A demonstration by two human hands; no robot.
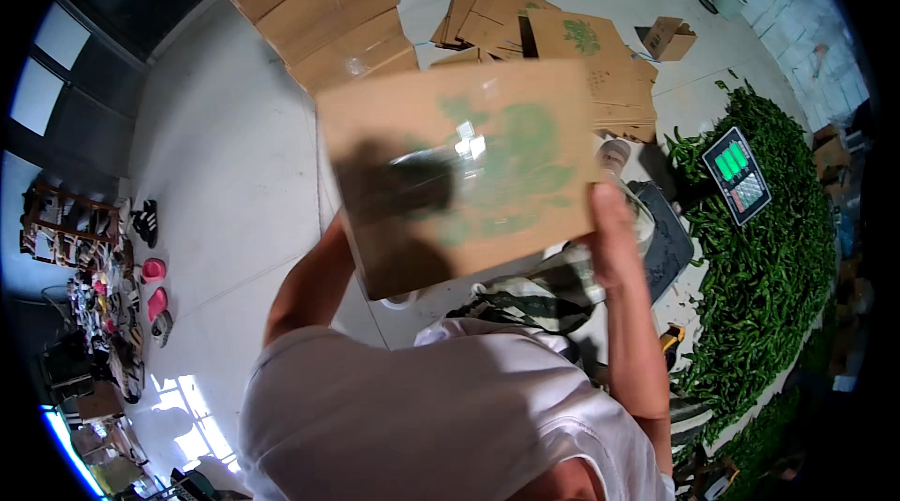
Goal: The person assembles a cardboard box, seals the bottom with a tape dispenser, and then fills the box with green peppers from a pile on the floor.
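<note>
A cardboard box with green print and shiny clear tape is held up in front of me, blurred by motion. My right hand grips its right side, with the thumb along the edge. The left forearm reaches behind the box's lower left side, which hides my left hand. Beyond the box, several taped cardboard boxes form a stack. Flattened cardboard sheets lie on the floor to the right of that stack.
A large heap of green chili peppers covers the floor at right. Beside it stand a scale's lit display and dark platform. A small open carton sits farther off. Shoes and a shoe rack line the left side.
</note>
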